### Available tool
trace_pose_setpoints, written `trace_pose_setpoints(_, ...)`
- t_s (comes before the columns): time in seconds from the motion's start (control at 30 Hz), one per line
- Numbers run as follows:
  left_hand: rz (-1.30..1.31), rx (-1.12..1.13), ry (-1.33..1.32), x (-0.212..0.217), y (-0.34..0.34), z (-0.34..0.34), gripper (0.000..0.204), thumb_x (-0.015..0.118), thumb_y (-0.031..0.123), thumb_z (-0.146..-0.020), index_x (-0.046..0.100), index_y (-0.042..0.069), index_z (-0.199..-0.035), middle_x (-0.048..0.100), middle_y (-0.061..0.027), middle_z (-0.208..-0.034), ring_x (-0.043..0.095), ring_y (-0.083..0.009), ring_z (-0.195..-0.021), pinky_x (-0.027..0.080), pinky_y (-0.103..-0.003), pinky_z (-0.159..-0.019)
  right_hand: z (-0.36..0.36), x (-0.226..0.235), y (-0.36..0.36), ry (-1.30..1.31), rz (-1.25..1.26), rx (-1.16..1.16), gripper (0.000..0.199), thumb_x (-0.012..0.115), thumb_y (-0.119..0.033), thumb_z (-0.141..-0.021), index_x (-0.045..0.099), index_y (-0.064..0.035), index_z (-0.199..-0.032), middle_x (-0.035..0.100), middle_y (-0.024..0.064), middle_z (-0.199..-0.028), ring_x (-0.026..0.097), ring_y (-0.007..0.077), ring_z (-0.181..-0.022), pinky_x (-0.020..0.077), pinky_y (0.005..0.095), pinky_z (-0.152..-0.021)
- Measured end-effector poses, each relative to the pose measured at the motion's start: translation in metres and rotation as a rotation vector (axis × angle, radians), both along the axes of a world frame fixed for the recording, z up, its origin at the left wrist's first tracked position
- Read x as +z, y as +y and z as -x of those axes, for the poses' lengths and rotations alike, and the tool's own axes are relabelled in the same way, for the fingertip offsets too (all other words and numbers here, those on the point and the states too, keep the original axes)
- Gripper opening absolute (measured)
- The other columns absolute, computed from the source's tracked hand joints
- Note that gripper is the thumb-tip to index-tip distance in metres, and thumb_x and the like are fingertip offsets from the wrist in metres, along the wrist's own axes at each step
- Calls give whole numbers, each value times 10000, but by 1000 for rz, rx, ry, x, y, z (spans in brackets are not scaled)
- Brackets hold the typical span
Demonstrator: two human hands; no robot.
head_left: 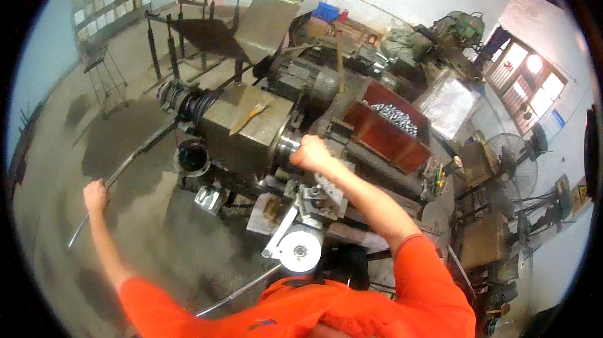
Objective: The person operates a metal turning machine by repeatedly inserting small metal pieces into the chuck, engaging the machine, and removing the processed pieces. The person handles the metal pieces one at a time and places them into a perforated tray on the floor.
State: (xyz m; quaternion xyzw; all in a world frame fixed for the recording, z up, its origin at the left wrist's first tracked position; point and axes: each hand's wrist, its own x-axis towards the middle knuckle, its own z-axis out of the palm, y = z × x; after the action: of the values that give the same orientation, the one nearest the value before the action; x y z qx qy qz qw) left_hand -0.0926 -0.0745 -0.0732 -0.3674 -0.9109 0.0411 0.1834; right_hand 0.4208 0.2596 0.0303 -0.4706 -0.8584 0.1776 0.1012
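At the left, my left hand (95, 197) is closed around a long metal rod (135, 155). The rod slants up to the left end of the lathe headstock (242, 128), and its lower tip sticks out past my fist. My right hand (311, 153) is closed right against the shiny spindle nose (287, 146) on the headstock's right side. What its fingers grip there is hidden. A brush with a wooden handle (246, 120) lies on top of the headstock. Below my right hand is the tool carriage (314, 197), with a white round handwheel (299, 251) nearer my body.
A red-brown box (392, 156) of small metal parts stands behind the lathe bed. Beneath the headstock hangs a dark bucket (191, 157). A second metal bar (239, 291) slants near my waist. A standing fan (505, 159) is at the right, and metal stands (169, 49) are far left.
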Motion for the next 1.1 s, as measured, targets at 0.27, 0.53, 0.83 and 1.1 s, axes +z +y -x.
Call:
trace_pose_setpoints(0.27,-950,-401,-244,-14,69,-120,278,587,156,-753,590,-18,-969,612,-170,-945,579,-317,-879,451,-393,-755,-76,20,-25,214,-392,163,204,605,-179,-530,642,-58,-689,591,112,-740,555,293,-737,461,359,-657)
trace_pose_setpoints(0.53,-246,-289,-599,-209,169,-210,378,665,301,-706,616,44,-978,616,-205,-844,598,-351,-829,477,-426,-718,-276,1,-94,139,-196,-197,336,596,-173,-536,663,-40,-837,609,203,-762,586,359,-756,469,425,-697)
trace_pose_setpoints(0.83,127,-171,-410,-148,154,-198,436,640,445,-713,627,94,-973,639,-134,-858,612,-313,-839,483,-423,-720,-528,-59,-159,-107,-175,-1003,495,630,-162,-559,608,-48,-1041,605,165,-992,572,301,-953,455,364,-814)
trace_pose_setpoints(1.1,313,-345,-966,-62,84,-259,431,666,213,-702,590,19,-1079,622,-186,-988,608,-293,-890,475,-361,-766,-708,-145,-210,-733,21,-1310,730,682,-199,-605,396,-79,-1266,477,140,-1222,426,306,-1167,371,401,-960)
